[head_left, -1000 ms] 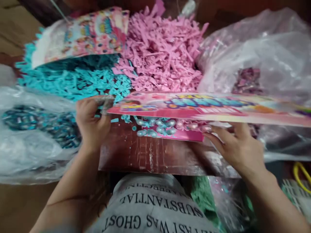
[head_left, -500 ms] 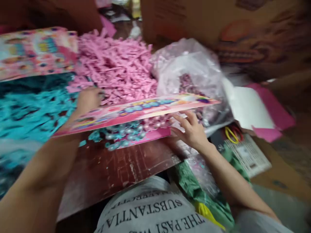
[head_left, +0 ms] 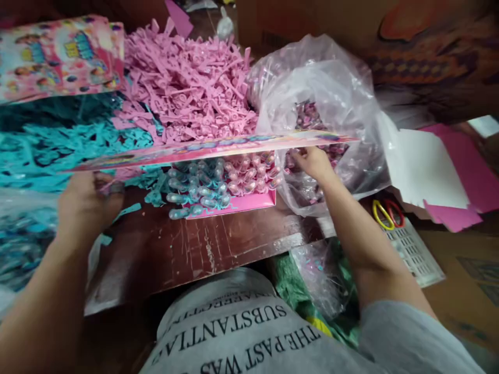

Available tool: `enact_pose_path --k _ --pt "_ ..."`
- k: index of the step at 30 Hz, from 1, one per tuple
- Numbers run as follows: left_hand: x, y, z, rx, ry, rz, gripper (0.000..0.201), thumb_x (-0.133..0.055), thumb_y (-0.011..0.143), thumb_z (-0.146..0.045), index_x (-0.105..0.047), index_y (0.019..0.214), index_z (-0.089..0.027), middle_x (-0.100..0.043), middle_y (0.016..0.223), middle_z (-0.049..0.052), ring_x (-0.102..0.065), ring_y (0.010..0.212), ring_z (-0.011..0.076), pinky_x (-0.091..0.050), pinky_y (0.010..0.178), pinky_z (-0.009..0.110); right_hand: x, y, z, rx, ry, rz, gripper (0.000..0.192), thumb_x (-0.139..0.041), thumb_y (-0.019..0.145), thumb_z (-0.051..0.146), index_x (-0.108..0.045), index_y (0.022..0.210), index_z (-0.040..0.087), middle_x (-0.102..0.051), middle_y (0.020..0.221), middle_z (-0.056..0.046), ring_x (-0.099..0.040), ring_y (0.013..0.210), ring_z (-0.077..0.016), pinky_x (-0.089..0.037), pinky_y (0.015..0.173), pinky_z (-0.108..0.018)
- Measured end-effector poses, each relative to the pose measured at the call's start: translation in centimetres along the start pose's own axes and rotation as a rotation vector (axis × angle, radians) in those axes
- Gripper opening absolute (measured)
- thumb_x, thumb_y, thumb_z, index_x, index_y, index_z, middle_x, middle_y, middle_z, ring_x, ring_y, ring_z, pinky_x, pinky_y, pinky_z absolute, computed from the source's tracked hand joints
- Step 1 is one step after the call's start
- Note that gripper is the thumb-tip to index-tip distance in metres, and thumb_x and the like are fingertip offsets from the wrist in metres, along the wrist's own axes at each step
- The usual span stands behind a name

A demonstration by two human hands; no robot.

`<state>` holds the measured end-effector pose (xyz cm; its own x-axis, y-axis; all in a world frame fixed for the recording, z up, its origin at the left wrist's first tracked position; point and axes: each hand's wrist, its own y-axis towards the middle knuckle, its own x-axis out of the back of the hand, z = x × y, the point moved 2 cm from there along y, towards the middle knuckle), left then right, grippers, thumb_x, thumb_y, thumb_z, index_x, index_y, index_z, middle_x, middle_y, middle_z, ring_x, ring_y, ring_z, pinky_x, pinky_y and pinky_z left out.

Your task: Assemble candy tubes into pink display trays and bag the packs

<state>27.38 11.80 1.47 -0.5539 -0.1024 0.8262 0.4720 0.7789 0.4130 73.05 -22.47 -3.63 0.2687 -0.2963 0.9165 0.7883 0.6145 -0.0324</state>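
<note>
My left hand [head_left: 89,202] is closed around a pink plastic strip [head_left: 121,176], low in front of the turquoise pile. My right hand [head_left: 315,163] has its fingers pinched together at the opening of a clear plastic bag [head_left: 268,111] of small pink wrapped pieces [head_left: 310,115]; what they grip is hidden. Between my hands stands a pink box [head_left: 255,201], its printed lid panel [head_left: 218,147] seen almost edge-on. Rows of clear-topped pieces fill it, turquoise ones [head_left: 198,187] left and pink ones [head_left: 251,174] right.
Behind the box lie heaps of pink strips [head_left: 191,83] and turquoise strips [head_left: 78,143]. Printed cards [head_left: 58,57] rest at the back left, a bag of blue pieces [head_left: 23,244] at the left. Scissors [head_left: 384,214] and an open pink-and-white box [head_left: 432,166] are on the right.
My left hand has come away from the pink heap, down and to the left, with a pink strip. My right hand has moved from the box's right end to the bag, its fingers closing.
</note>
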Motion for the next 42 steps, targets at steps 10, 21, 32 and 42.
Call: enact_pose_path --k 10,21,32,42 --pt "6.8 -13.3 -11.0 0.143 -0.695 0.594 0.03 -0.072 0.093 -0.034 -0.07 0.122 -0.028 -0.081 0.12 0.007 -0.078 0.102 0.0235 -0.063 0.101 0.041 2.7 -14.0 2.6 0.312 0.618 -0.168 0.032 -0.074 0.097 0.04 -0.069 0.126 0.029 -0.075 0.097 -0.009 -0.074 0.075 -0.0226 -0.06 0.055 -0.033" --pt "0.8 -17.1 -17.1 -0.115 -0.765 0.932 0.026 -0.056 0.102 -0.027 -0.082 0.101 -0.021 -0.073 0.066 -0.002 -0.066 0.056 0.0118 -0.053 0.056 0.021 0.7 -22.6 12.0 0.991 0.493 0.084 0.026 -0.062 0.107 0.023 -0.069 0.133 0.022 -0.078 0.122 -0.008 -0.076 0.111 -0.0184 -0.067 0.096 -0.035" --pt "-1.1 -17.7 -15.2 -0.674 -0.33 0.45 0.036 -0.055 0.1 -0.014 -0.078 0.125 -0.024 -0.082 0.123 0.007 -0.08 0.094 0.0198 -0.066 0.086 0.032 -2.7 -21.5 12.3 0.538 0.603 0.516 0.062 -0.037 0.112 0.062 -0.074 0.092 0.017 -0.073 0.072 -0.002 -0.066 0.059 -0.0125 -0.055 0.063 -0.027" --pt "-3.9 -15.9 -15.8 -0.171 -0.771 0.916 0.032 -0.067 0.102 -0.039 -0.076 0.128 -0.023 -0.078 0.131 0.008 -0.077 0.117 0.0232 -0.062 0.105 0.036 3.1 -14.3 3.8 0.195 0.351 -0.095 0.044 -0.047 0.109 0.053 -0.075 0.122 0.021 -0.079 0.112 -0.01 -0.075 0.09 -0.0222 -0.059 0.083 -0.038"
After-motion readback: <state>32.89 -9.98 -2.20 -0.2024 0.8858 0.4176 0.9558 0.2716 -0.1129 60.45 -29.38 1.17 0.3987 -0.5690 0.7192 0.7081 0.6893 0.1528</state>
